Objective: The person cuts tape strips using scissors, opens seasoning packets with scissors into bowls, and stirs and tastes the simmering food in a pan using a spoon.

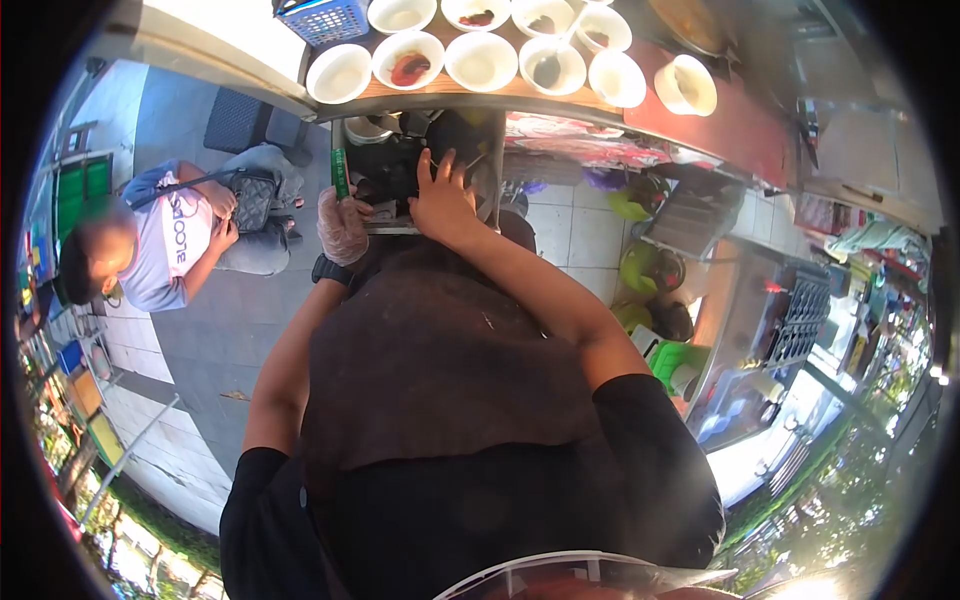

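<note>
At the upper middle of the frame, I have both hands at an open drawer (493,180) below a row of white bowls (482,62). The right hand (445,203), bare, lies loosely open over the drawer's dark contents, fingers spread, nothing visible in its grasp. The left hand (344,222), in a clear plastic glove, is partly curled at the drawer's lower-left corner; a green strip (339,172) rises beside its fingers, but I can't tell whether they grip it. At the top left stands a blue plastic basket (323,20).
</note>
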